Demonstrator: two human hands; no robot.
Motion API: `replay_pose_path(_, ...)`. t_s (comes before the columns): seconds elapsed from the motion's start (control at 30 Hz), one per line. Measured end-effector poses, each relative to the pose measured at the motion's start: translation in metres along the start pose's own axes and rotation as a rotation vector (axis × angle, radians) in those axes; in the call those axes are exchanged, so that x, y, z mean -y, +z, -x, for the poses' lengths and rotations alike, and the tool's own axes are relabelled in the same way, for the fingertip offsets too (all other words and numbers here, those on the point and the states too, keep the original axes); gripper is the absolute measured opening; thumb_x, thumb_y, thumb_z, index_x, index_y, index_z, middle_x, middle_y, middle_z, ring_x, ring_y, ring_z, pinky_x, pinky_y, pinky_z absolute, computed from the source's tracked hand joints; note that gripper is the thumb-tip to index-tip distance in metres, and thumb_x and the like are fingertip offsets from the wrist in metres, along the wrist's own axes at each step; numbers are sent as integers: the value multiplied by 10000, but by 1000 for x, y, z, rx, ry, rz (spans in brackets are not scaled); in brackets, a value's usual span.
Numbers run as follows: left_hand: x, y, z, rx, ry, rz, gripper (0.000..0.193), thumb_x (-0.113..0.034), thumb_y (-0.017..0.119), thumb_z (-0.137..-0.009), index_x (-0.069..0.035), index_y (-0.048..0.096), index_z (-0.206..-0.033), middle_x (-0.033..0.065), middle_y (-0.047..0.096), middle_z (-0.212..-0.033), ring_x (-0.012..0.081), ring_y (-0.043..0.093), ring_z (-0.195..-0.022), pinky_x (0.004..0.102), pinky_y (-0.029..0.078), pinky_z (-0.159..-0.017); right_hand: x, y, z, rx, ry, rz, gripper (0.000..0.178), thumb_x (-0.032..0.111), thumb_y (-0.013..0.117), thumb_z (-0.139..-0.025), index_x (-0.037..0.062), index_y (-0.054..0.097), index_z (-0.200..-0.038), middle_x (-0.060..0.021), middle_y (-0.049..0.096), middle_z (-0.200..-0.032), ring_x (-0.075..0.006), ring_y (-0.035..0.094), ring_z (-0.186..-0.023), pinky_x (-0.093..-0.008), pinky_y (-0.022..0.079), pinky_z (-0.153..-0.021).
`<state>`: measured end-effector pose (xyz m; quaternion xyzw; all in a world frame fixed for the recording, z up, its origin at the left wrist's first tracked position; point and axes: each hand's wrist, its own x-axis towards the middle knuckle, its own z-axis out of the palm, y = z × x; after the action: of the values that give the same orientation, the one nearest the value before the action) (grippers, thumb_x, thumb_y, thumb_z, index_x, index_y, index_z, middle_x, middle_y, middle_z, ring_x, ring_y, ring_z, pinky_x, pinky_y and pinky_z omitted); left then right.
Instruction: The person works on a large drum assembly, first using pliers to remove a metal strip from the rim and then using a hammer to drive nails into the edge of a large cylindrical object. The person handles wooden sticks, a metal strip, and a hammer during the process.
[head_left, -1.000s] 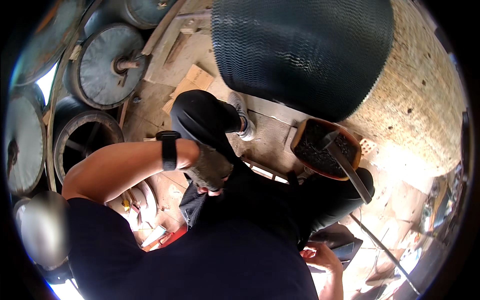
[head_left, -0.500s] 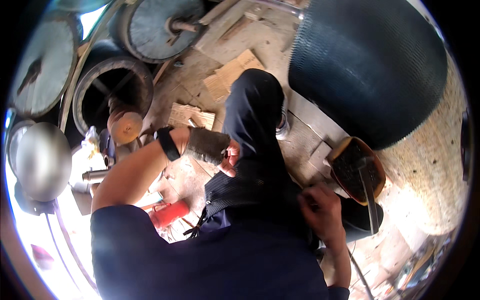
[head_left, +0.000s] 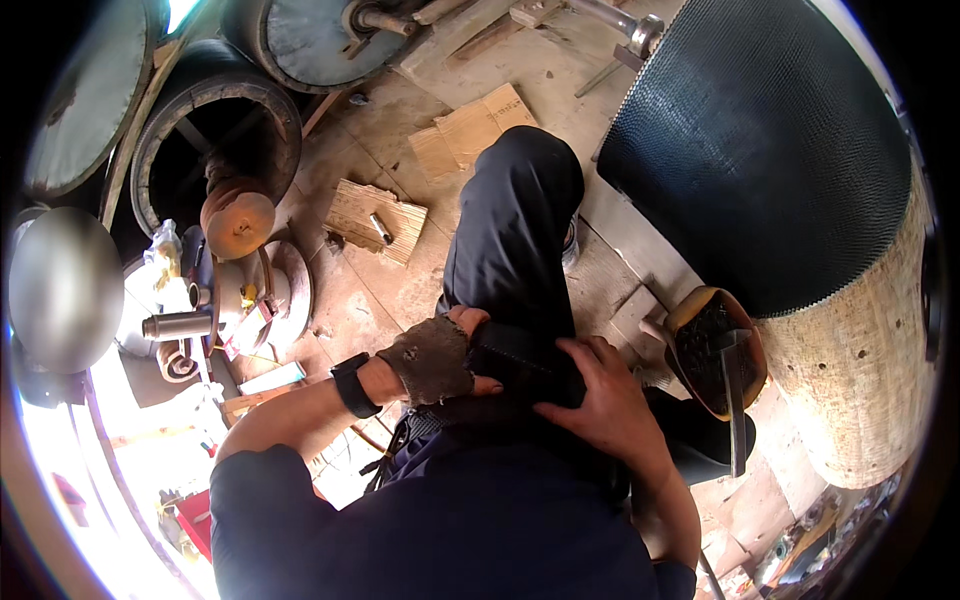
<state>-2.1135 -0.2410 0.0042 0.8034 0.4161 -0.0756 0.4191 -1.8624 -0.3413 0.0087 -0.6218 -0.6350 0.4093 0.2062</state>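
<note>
A black piece of sheet material [head_left: 515, 352] with a toothed edge lies bent across my lap, hard to tell from the black trousers. My left hand [head_left: 432, 360], its palm and back wrapped in a worn grey-brown guard, grips its left side between thumb and fingers. From the right, my right hand [head_left: 608, 405] is bare and pinches the other side, thumb nearer me. Beyond stands a large roller [head_left: 840, 380], pale and speckled, partly wrapped in black textured sheet [head_left: 760, 150] with a similar toothed edge.
At right, a cut-open container [head_left: 697, 302] holds small dark bits, with a hammer-like metal tool [head_left: 736, 400] across it. Cardboard pieces [head_left: 372, 212] lie on the tiled floor, one under a small metal cylinder [head_left: 381, 229]. Drums and rollers [head_left: 215, 150] crowd the left.
My left hand has come down and nearer to me. My right hand has moved up and left from beside the container to the black sheet piece. The view has shifted slightly.
</note>
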Motion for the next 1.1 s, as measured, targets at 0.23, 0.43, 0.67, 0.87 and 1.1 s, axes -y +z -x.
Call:
replay_pose_path(0.23, 5, -9, -3, 64, 23, 147, 785, -395, 871, -716, -2, 482, -1273, 206, 551, -1198, 343, 585, -1090, 397, 490, -921, -12, 15, -2, 40, 180, -175, 755, 342, 852, -710, -13, 549, -1302, -208, 603, -1241, -358, 601, -1155, -412, 477, -988)
replay_pose_path(0.43, 12, -19, -11, 251, -91, 402, 675, -403, 836, -789, -12, 506, -1230, 130, 610, -1067, 219, 601, -989, 343, 487, -853, -11, 22, 0, -57, 3, -96, 676, 308, 873, -689, -24, 580, -1200, -206, 638, -1125, -373, 644, -1039, -406, 511, -906)
replay_pose_path(0.67, 14, -31, -29, 453, -198, 574, 409, -288, 696, -918, -32, 555, -1204, 52, 595, -1016, 111, 552, -977, 272, 459, -823, -7, 28, 2, -157, -142, -27, 625, 288, 864, -704, 2, 583, -1184, -181, 636, -1104, -362, 643, -1010, -423, 537, -870)
replay_pose_path(0.87, 27, -29, -31, 515, -221, 835, 385, -202, 657, -917, -28, 566, -1248, 24, 603, -1031, 97, 545, -982, 251, 451, -850, -7, 27, 2, -153, -103, -57, 626, 267, 875, -692, -4, 593, -1181, -185, 637, -1103, -359, 651, -997, -416, 541, -858)
replay_pose_path(1.1, 19, -24, -30, 494, -224, 767, 390, -210, 666, -922, -22, 562, -1249, 26, 613, -1039, 99, 557, -986, 248, 457, -859, -3, 24, 1, -123, -84, -61, 641, 236, 897, -672, -22, 603, -1180, -204, 642, -1097, -370, 654, -1005, -408, 531, -871)
